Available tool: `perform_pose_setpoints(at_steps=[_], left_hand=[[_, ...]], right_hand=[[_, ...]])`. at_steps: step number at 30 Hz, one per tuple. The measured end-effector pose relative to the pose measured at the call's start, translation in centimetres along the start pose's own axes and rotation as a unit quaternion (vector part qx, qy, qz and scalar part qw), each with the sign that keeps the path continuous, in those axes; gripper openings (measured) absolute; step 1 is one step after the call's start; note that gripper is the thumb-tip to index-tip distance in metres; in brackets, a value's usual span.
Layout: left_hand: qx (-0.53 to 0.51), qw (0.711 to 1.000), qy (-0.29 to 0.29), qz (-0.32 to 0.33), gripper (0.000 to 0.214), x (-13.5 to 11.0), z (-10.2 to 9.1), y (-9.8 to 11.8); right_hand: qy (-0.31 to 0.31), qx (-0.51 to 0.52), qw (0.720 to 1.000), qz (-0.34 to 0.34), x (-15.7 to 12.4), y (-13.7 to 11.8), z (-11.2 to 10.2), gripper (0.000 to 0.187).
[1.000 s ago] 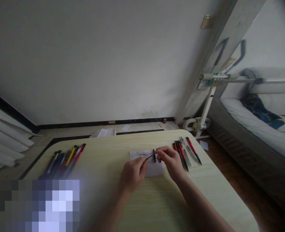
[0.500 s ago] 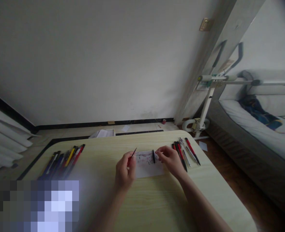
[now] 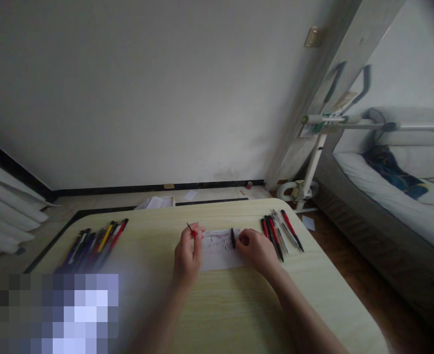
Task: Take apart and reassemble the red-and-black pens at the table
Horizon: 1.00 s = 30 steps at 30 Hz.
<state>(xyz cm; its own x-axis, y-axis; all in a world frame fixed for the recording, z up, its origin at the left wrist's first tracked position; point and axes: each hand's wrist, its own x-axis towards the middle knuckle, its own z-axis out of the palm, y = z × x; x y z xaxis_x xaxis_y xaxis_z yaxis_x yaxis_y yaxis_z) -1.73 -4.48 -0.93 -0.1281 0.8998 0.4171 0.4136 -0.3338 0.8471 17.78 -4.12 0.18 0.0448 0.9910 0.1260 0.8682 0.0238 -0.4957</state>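
Partly, the hands [image 3: 187,254] hide the marked paper [image 3: 217,258] at both sides.

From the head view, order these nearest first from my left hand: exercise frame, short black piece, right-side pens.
From the left hand:
1. Short black piece: to its right.
2. Right-side pens: farther right.
3. Exercise frame: right, beyond the table.

The left hand [image 3: 187,254] is being held at the left edge of the paper sheet [image 3: 220,261], its thumb and fingertips being drawn into a pinch. The right hand [image 3: 259,250] is being held at the paper sheet's right edge, fingers being curled inward. Both forearms are being extended toward the paper sheet from its near side.
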Motion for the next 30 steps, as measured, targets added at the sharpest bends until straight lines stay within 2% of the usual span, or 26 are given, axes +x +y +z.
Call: perform_pose_setpoints(at_steps=[5, 9, 16, 23, 30], left_hand=[[0.063, 0.996, -0.057, -0.016, 0.028, 0.16, 0.1, 0.07], [0.084, 0.994, -0.066, -0.027, 0.022, 0.32, 0.09, 0.01], [0.001, 0.997, -0.052, -0.059, 0.021, 0.28, 0.0, 0.07], [-0.047, 0.997, -0.038, -0.054, 0.025, 0.1, 0.08, 0.37], [-0.077, 0.992, -0.049, -0.086, 0.026, 0.09, 0.01, 0.36]], right_hand=[[0.004, -0.003, 1.0, 0.005, -0.04, -0.08, -0.05, 0.011], [0.002, 0.006, 1.0, 0.008, 0.09, -0.01, -0.24, 0.011], [0.019, 0.075, 0.997, -0.021, 0.34, 0.09, -0.28, 0.024], [0.026, 0.2, 0.979, 0.019, 0.53, 0.12, -0.69, 0.038], [0.031, 0.264, 0.964, -0.026, 0.08, -0.08, -0.43, 0.041]])
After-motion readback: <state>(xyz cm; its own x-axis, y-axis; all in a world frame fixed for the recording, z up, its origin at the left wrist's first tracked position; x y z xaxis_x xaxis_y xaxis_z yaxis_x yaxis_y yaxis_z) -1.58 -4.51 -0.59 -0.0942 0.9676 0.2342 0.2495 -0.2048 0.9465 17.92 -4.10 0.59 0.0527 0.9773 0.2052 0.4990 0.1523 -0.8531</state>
